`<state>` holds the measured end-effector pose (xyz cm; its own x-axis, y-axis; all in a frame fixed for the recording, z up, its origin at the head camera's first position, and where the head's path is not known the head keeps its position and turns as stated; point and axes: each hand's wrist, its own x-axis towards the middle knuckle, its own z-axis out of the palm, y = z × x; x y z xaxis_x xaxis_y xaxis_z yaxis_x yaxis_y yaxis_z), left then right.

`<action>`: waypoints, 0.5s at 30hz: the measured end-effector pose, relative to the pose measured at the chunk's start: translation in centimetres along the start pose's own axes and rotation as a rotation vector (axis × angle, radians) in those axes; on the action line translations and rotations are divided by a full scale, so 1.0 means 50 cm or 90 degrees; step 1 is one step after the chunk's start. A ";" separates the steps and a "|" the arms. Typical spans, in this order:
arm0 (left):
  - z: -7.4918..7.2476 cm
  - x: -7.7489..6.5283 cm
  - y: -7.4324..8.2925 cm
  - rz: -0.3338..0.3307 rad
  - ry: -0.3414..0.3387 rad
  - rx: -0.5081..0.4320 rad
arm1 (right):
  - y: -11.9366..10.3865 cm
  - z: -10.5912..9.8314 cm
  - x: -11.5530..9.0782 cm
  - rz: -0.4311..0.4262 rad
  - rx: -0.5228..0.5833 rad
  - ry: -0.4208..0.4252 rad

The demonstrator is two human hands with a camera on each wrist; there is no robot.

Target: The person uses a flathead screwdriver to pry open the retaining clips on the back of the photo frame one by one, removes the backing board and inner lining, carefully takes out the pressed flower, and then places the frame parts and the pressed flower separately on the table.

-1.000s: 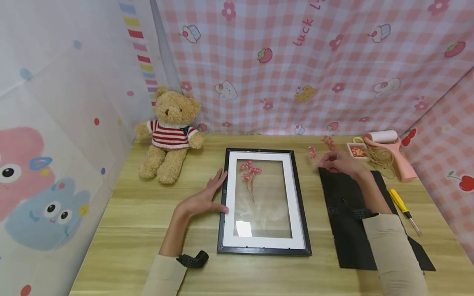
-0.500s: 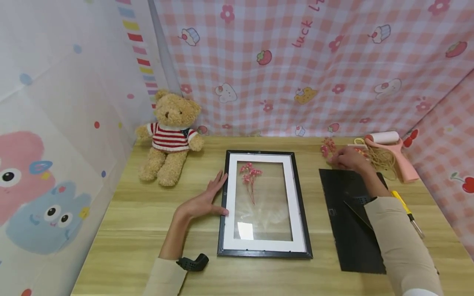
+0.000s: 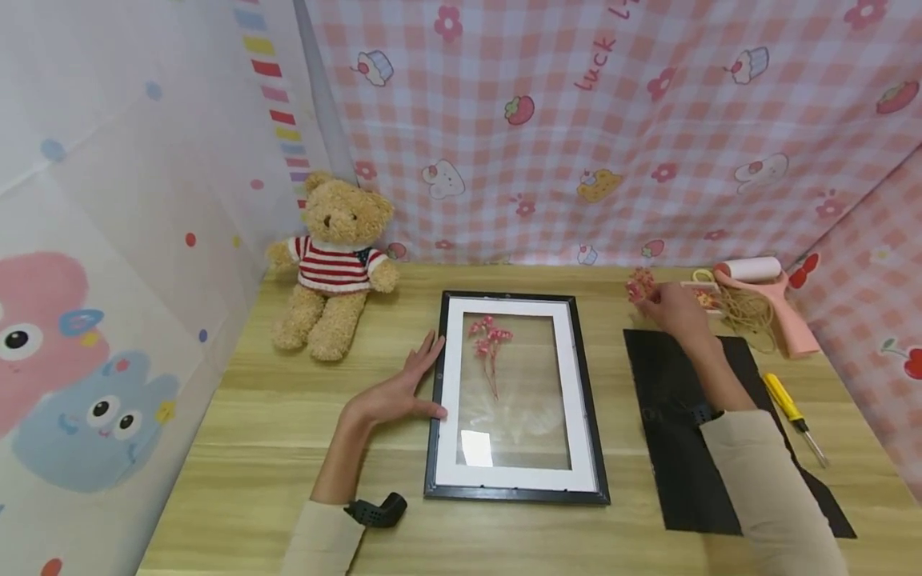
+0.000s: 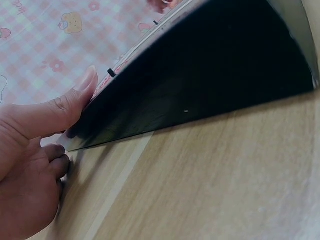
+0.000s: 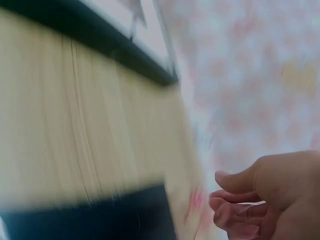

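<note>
A black picture frame [image 3: 516,496] with a white mat [image 3: 515,480] inside lies flat on the wooden table. A pink dried flower sprig [image 3: 492,348] rests in its window, over clear glass or plastic. My left hand [image 3: 389,400] lies along the frame's left side, its thumb [image 4: 62,110] and fingertips touching the edge. Beyond the black backing board [image 3: 673,416], my right hand [image 3: 677,312] is over the table with its fingers loosely bent. Pink flower sprigs [image 3: 639,286] are right by its fingertips. I see nothing held in it in the right wrist view, which is blurred.
A teddy bear [image 3: 334,264] sits at the back left. Behind the right hand are a small box [image 3: 702,296], twine [image 3: 749,314] and a pink lint roller [image 3: 774,296]. A yellow screwdriver [image 3: 788,406] lies right of the board. Patterned cloth walls enclose the table.
The right hand moved slightly right and back from the board's corner. The pink sprig by its fingertips shifted right, beside the other flowers. The left hand and frame stayed put.
</note>
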<state>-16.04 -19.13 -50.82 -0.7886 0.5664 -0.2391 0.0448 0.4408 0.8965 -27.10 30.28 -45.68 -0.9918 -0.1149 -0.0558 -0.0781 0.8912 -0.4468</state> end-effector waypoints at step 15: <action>0.000 0.030 -0.062 0.001 0.001 -0.009 | -0.370 0.200 -0.160 -0.040 0.011 -0.120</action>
<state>-17.37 -19.63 -53.97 -0.7897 0.5658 -0.2371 0.0378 0.4306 0.9018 -16.69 10.35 -45.90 -0.9485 -0.2518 -0.1924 -0.1362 0.8721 -0.4700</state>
